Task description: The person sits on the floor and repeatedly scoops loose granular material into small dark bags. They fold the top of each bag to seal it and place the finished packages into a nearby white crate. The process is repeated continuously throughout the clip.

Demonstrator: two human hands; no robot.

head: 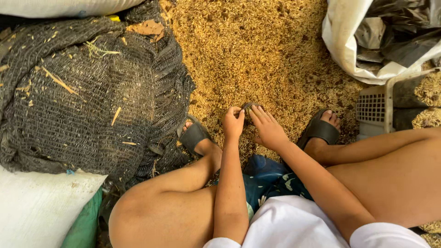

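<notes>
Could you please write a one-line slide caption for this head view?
Squatting over spread rice husk, left hand and right hand pinch a small dark object.

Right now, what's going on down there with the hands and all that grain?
A person squats over a spread of golden unhusked grain. Both hands meet low between the feet: the left hand and right hand pinch a small dark object just above the grain; what it is cannot be told. Each foot wears a dark sandal. A black mesh net lies heaped to the left, a white sack and a plastic crate to the right.
</notes>
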